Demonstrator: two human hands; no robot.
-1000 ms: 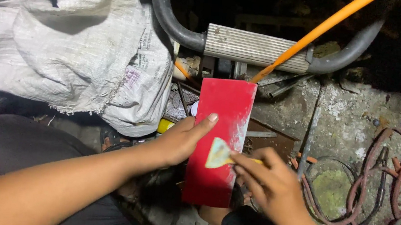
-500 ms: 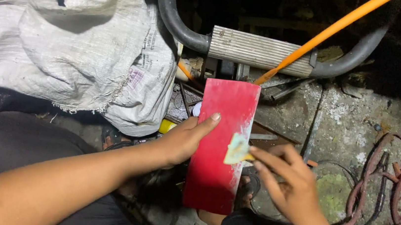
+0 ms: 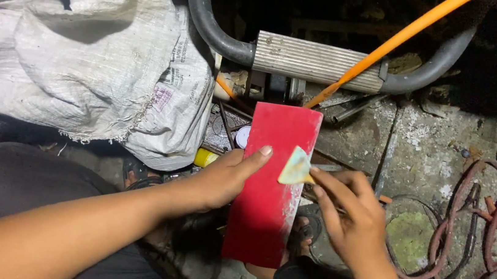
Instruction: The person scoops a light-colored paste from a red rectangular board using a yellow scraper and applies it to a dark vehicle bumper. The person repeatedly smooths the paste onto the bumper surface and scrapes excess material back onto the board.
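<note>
Gripping a flat red rectangular panel along its left edge, the person's left hand has its fingers closed over the panel's face, one fingertip lying just left of the scraper. Their right hand pinches a small pale yellow-green scraper blade between fingertips, the blade's broad edge resting on the red surface near the panel's right side. Seen from the head camera, the panel stands lengthwise away from the person, above a dark, cluttered floor.

Beyond the panel's far end lies a ribbed grey metal footrest on a curved dark tube, crossed by a long orange rod running up to the right. A crumpled white woven sack fills the upper left, its lower corner near the left wrist. Reddish-brown coiled hoses lie on the stained concrete floor at right, well apart from the hands. A small white round cap peeks out just beside the panel's upper left edge.
</note>
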